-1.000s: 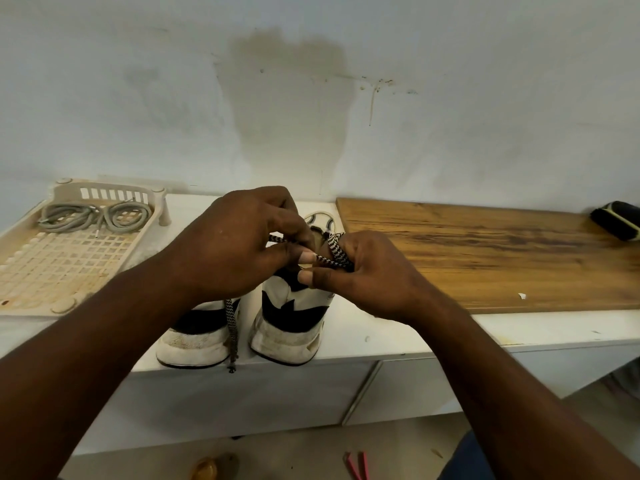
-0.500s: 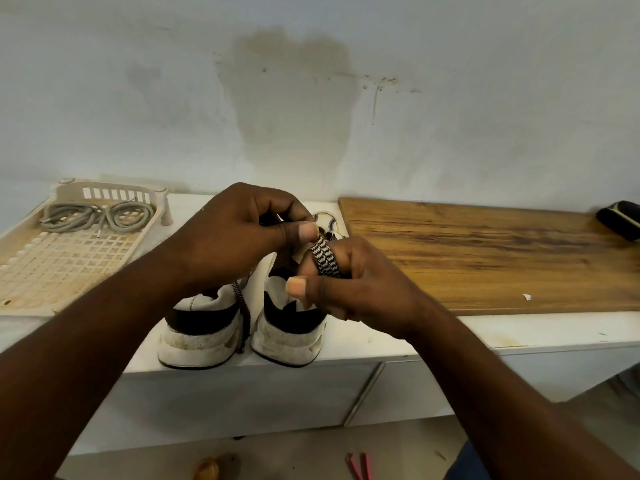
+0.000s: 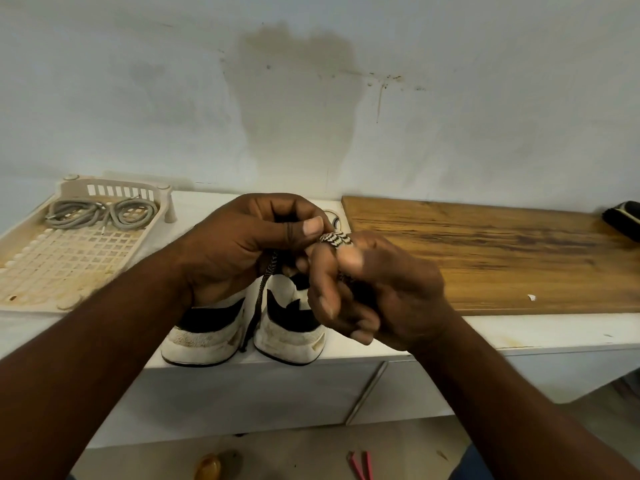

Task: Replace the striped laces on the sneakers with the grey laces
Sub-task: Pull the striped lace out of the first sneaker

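Both hands are working the striped lace just above the sneakers: the left hand is pinching it under the thumb, while the blurred right hand is holding turns of it wound round a finger, and a loose tail is dangling between the two heels. Off to the left, the slotted tray is holding the coiled grey laces at its far end, well apart from the hands. Since half a second ago, the right hand has rolled over, its fingers now pointing downward.

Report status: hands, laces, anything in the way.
Left hand pinches striped lace; right hand has it wound round its fingers. Grey laces lie in the tray. Nothing blocking.
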{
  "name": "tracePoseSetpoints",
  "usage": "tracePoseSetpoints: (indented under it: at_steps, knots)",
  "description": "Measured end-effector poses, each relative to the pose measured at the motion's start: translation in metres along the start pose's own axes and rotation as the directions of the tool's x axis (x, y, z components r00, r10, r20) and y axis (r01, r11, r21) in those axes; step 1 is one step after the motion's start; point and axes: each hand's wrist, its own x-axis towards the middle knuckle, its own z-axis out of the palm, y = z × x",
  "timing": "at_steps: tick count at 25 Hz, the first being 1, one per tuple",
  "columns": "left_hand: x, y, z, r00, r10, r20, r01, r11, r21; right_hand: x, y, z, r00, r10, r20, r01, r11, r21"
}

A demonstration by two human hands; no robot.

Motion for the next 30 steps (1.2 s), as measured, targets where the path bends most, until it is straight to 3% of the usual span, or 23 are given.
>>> tracePoseSetpoints:
  at_steps: [4, 6, 9, 14, 18, 21, 24, 26, 28, 30]
  knots:
    - [-0.004, 0.005, -0.006, 0.993, 0.011, 0.117, 0.016, 0.973, -0.229, 0.002, -0.002, 0.004, 0.995, -0.049, 0.087, 0.009, 0.911, 0.413]
    - [-0.002, 0.002, -0.003, 0.987, 0.028, 0.155, 0.023, 0.947, -0.322, 0.003, -0.004, 0.005, 0.996, -0.062, 0.065, 0.022, 0.870, 0.492]
    - [0.002, -0.002, 0.004, 0.998, 0.022, 0.063, 0.000, 0.943, -0.334, 0.004, -0.007, 0.005, 0.998, -0.067, 0.014, 0.047, 0.826, 0.561]
    - [0.005, -0.002, 0.016, 0.995, 0.026, -0.101, -0.040, 0.990, -0.136, 0.004, -0.010, 0.005, 0.997, -0.067, -0.050, 0.083, 0.805, 0.587]
    - [0.004, -0.004, 0.020, 0.974, 0.158, -0.160, -0.130, 0.976, 0.174, 0.003, -0.013, 0.002, 0.993, -0.072, -0.098, 0.117, 0.794, 0.597]
    - [0.006, -0.011, 0.022, 0.957, 0.264, -0.118, -0.184, 0.872, 0.454, 0.001, -0.013, -0.002, 0.985, -0.081, -0.151, 0.155, 0.796, 0.586]
    - [0.008, -0.016, 0.024, 0.935, 0.340, -0.099, -0.214, 0.764, 0.608, -0.001, -0.014, -0.007, 0.974, -0.097, -0.205, 0.199, 0.801, 0.565]
    - [0.008, -0.016, 0.026, 0.915, 0.397, -0.070, -0.216, 0.630, 0.746, -0.002, -0.016, -0.011, 0.966, -0.114, -0.232, 0.225, 0.812, 0.538]
    - [0.007, -0.016, 0.031, 0.915, 0.401, -0.054, -0.193, 0.548, 0.814, -0.002, -0.015, -0.013, 0.957, -0.126, -0.262, 0.247, 0.825, 0.508]
    - [0.006, -0.016, 0.036, 0.921, 0.385, -0.067, -0.169, 0.547, 0.820, -0.003, -0.014, -0.015, 0.945, -0.148, -0.292, 0.280, 0.829, 0.484]
